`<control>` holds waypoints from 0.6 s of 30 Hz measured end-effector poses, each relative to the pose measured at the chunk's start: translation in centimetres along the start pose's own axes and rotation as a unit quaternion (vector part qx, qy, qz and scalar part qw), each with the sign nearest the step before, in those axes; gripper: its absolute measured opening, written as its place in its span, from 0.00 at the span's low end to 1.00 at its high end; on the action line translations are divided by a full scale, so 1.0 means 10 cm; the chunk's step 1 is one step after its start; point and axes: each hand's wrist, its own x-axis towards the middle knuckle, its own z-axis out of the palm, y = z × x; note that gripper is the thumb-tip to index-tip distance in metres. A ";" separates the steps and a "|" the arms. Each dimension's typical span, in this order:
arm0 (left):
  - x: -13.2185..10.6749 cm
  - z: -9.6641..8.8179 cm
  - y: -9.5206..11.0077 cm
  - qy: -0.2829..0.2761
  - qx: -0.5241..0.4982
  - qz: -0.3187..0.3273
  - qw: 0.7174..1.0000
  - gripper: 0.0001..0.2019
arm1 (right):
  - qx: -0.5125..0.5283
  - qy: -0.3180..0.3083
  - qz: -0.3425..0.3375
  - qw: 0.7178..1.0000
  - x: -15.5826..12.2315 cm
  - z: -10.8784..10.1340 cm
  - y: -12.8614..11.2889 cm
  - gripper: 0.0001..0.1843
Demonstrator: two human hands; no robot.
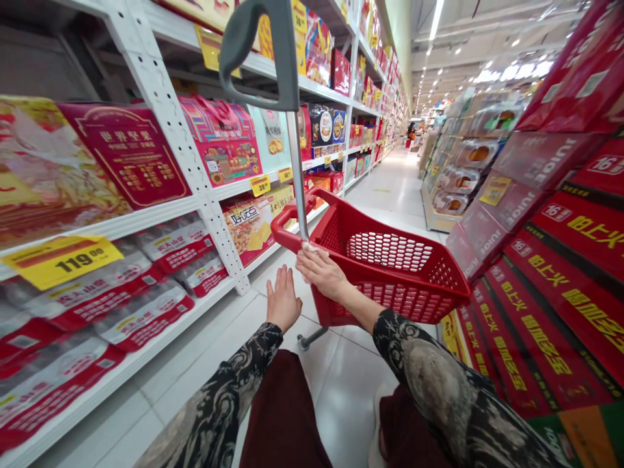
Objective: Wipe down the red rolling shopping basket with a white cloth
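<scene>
Left hand (283,299) open, fingers spread, holding nothing, just beside the red plastic shopping cart (385,292); right hand (319,273) curled over the base of its grey handle pole (294,169) at the rim. White shelving (160,110) stands leftward; red boxed-goods stacks (550,286) rightward.

white metal shelving (170,143) with red gift boxes (124,156), wrapped packs (146,318) and yellow price tags (61,261)

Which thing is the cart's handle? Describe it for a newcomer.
In the supermarket aisle, find the red plastic shopping cart. A tall grey pole rises from its near rim, topped by a curved grip; unlike the white shelf uprights beside it, it has the right hand at its foot.
</scene>
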 end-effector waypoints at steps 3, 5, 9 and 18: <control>-0.04 0.03 -0.04 -0.009 0.013 -0.001 1.000 0.36 | 0.016 -0.058 -0.033 0.998 -0.40 0.16 -0.11 0.15; -0.05 0.06 -0.02 -0.009 0.017 0.005 1.000 0.36 | 0.026 -0.074 -0.040 0.996 -0.54 0.15 -0.15 0.14; 0.00 0.06 0.08 0.004 -0.003 0.020 1.000 0.37 | 0.005 -0.011 0.039 0.999 -0.42 -0.09 -0.04 0.19; 0.02 0.03 0.37 0.020 -0.021 0.093 0.995 0.35 | -0.009 0.013 0.105 0.994 -0.75 -0.06 0.12 0.20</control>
